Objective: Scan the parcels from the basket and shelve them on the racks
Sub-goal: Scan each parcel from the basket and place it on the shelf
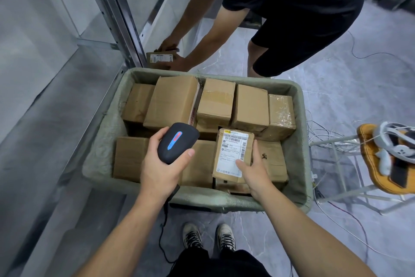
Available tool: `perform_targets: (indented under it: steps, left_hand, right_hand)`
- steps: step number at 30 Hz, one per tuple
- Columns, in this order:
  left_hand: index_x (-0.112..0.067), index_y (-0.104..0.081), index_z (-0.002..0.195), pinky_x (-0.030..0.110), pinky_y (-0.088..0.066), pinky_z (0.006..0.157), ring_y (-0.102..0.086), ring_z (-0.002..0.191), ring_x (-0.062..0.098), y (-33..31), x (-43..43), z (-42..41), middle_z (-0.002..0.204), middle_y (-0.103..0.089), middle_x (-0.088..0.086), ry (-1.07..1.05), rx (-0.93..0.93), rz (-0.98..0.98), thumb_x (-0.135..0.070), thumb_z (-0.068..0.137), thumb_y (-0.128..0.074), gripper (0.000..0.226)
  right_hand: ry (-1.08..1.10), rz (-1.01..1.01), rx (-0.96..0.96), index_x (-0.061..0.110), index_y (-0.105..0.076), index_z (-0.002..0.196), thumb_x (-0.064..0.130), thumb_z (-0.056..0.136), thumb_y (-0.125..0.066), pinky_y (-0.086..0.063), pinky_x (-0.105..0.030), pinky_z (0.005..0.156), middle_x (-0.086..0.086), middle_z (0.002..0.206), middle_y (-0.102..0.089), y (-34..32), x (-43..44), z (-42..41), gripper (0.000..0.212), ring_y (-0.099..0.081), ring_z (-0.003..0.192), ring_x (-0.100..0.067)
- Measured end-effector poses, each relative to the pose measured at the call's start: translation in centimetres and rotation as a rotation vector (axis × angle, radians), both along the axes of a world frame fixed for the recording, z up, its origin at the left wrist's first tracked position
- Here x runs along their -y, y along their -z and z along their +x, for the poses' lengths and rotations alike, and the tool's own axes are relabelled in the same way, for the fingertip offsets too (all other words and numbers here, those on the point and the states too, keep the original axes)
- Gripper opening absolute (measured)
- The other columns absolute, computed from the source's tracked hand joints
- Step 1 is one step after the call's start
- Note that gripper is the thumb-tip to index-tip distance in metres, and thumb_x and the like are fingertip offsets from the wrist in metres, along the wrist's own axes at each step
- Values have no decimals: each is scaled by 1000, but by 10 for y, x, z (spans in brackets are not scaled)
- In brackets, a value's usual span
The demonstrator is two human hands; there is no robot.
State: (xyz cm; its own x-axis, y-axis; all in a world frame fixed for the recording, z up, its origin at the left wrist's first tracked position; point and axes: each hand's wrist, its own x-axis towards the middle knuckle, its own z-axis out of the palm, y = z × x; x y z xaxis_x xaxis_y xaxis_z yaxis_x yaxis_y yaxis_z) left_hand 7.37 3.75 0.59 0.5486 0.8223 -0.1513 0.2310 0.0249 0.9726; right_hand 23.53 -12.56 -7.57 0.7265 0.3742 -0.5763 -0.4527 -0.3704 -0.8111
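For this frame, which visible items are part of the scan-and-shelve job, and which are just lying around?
Job:
- black handheld scanner in the left hand
- small labelled brown cardboard parcel gripped by the right hand
- grey-green lined basket of plain brown boxes
- grey metal rack

Lying about:
- orange-seated stool carrying a white headset
- loose white cables on the floor

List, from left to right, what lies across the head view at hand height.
The metal rack shelf → scanner gripped by the left hand → labelled parcel held by the right hand → basket, right rim → orange stool carrying a headset.
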Motion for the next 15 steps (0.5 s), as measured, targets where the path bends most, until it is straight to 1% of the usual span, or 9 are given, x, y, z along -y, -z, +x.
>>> perform_targets:
  steps: [2, 4, 5, 10, 11, 12, 13, 15]
  left_hand:
    - [-59, -55, 117, 59, -58, 88, -69, 101, 22, 0, -1, -2, 115, -69, -12, 11, -6, 5, -59, 56, -84, 68]
    - [-61, -55, 115, 58, -58, 88, -69, 100, 20, 0, -2, -4, 114, -69, -12, 16, -4, 3, -58, 55, -83, 67]
    - [-60, -55, 115, 58, -58, 88, -69, 99, 19, 0, -3, -4, 113, -69, -12, 16, 0, 1, -58, 55, -83, 66]
    - [-62, -55, 113, 58, -58, 89, -69, 98, 19, -1, 1, -8, 111, -70, -17, 19, 18, 8, -57, 55, -83, 65]
    - [-63, -55, 113, 57, -59, 89, -69, 99, 18, -2, 4, -9, 110, -70, -19, 20, 18, 17, -57, 55, -83, 65]
    - [-63, -54, 113, 53, -59, 89, -69, 99, 14, -4, 8, -10, 109, -69, -23, 23, 17, 25, -57, 56, -83, 65]
    - [-61, -54, 114, 46, -59, 90, -69, 99, 9, -6, 12, -11, 108, -68, -28, 25, 20, 37, -56, 56, -84, 65]
    - [-53, -54, 116, 26, -56, 87, -67, 96, -3, -13, 23, -11, 105, -67, -35, 17, 36, 57, -48, 60, -85, 65]
  right_hand:
    - [18, 19, -11, 44, -8, 159, -2, 100, -54, -56, -33, 89, 6, 138, -57, 1, 1, -2, 88, -61, 104, -2]
    - [28, 39, -7, 46, -11, 159, -2, 100, -54, -53, -41, 101, 4, 142, -57, 1, 2, -4, 87, -61, 109, -4]
    - [30, 47, 1, 46, -12, 158, -3, 100, -54, -51, -43, 103, 4, 144, -56, 1, 3, -5, 87, -61, 112, -5]
    - [25, 71, 74, 52, -15, 155, 2, 100, -57, -53, -41, 102, 6, 147, -53, -6, 0, -7, 86, -61, 117, -11]
    - [10, 77, 95, 53, -14, 155, 4, 100, -57, -52, -39, 103, 7, 147, -52, -10, -1, -7, 86, -60, 119, -12]
    - [-17, 79, 126, 53, -14, 155, 5, 100, -57, -50, -36, 104, 8, 148, -51, -14, -2, -8, 85, -59, 122, -12]
    - [-47, 79, 166, 53, -14, 155, 6, 100, -57, -48, -33, 106, 9, 149, -50, -18, -3, -7, 84, -56, 125, -12]
    - [-107, 101, 255, 49, -14, 157, 5, 101, -56, -41, -29, 109, 13, 152, -45, -27, -5, -5, 83, -49, 132, -10]
